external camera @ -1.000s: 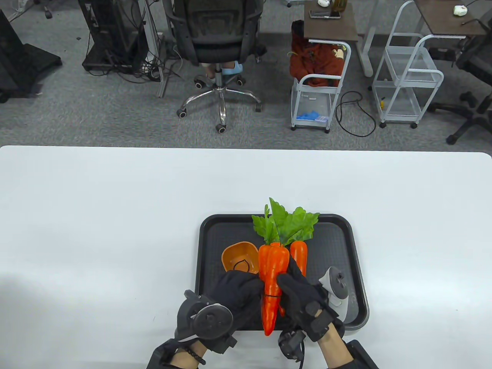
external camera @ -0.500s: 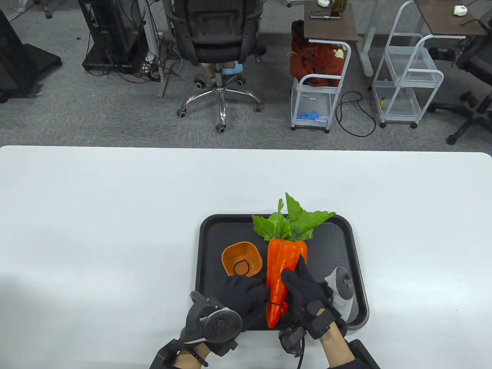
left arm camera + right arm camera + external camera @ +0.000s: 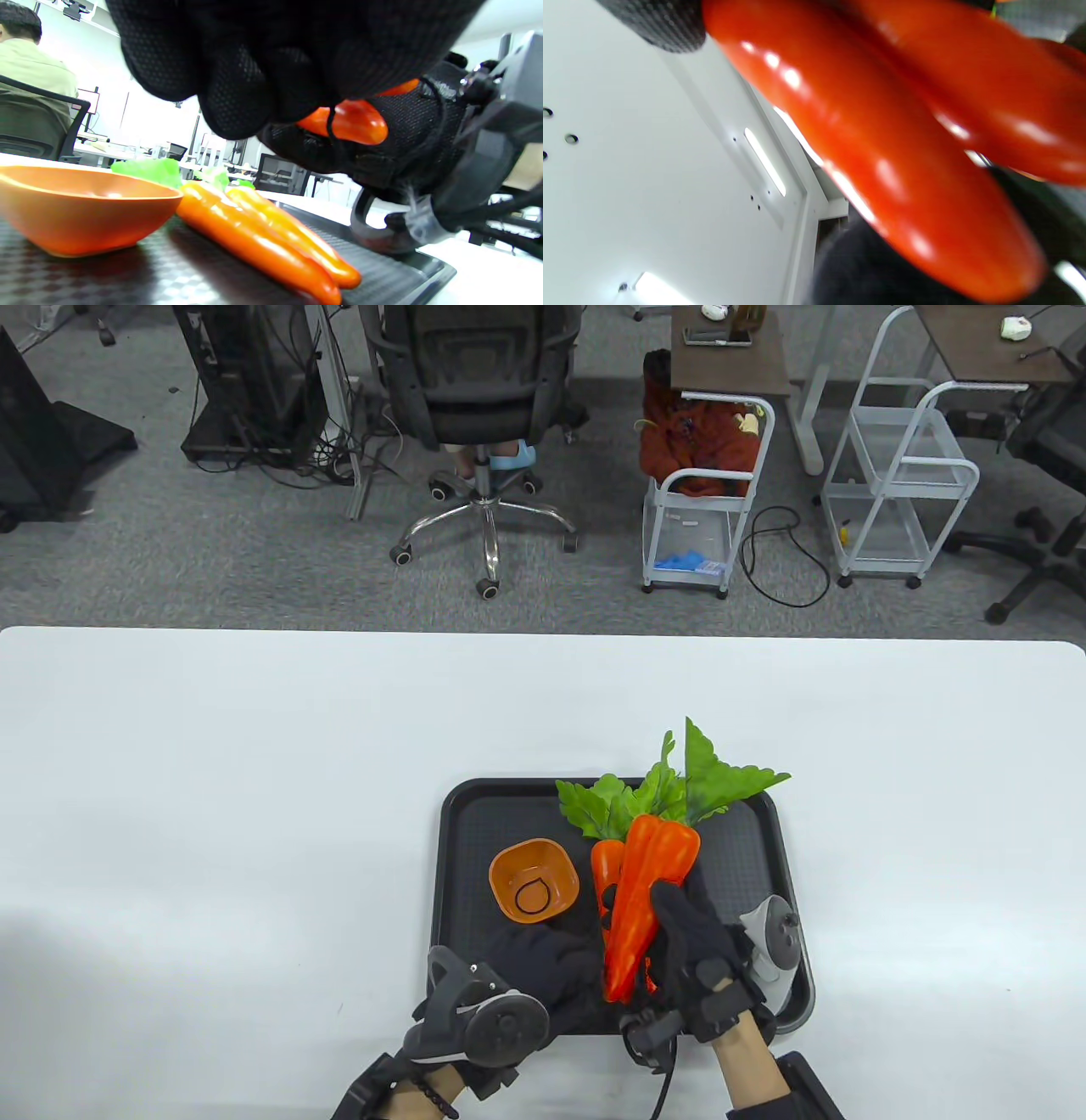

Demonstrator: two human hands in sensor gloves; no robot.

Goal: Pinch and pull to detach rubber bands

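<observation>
1. Since half a second ago, the held carrot bunch [image 3: 646,891] has swung so its green leaves [image 3: 721,780] lean toward the right rim of the tray, and a second carrot [image 3: 607,865] lying on the tray now shows to its left.
2. Right hand [image 3: 696,954] is wrapped around the lower part of the bunch, fingers [image 3: 670,899] curled over the orange bodies, holding it tilted above the black tray [image 3: 755,831]; the white tracker [image 3: 774,942] sits on the hand's outer side.
3. Left hand [image 3: 543,971] is curled at the pointed tips of the bunch, fingertips bunched together. In the left wrist view a thin black rubber band [image 3: 333,131] runs around a carrot tip just below those fingertips [image 3: 237,97]. Whether they actually pinch the band I cannot tell (the glove covers the spot).
4. From the right wrist view, the bunch [image 3: 882,140] fills the frame as blurred orange, with one gloved fingertip [image 3: 666,25] at the top left.
5. An orange bowl [image 3: 534,880] stands on the left part of the tray, with one loose black rubber band [image 3: 532,895] lying inside it.
6. Beside the bowl, in the left wrist view, two carrots [image 3: 263,237] lie flat on the tray's textured floor [image 3: 85,275].
7. All of it rests near the front edge of the white table [image 3: 254,772].
</observation>
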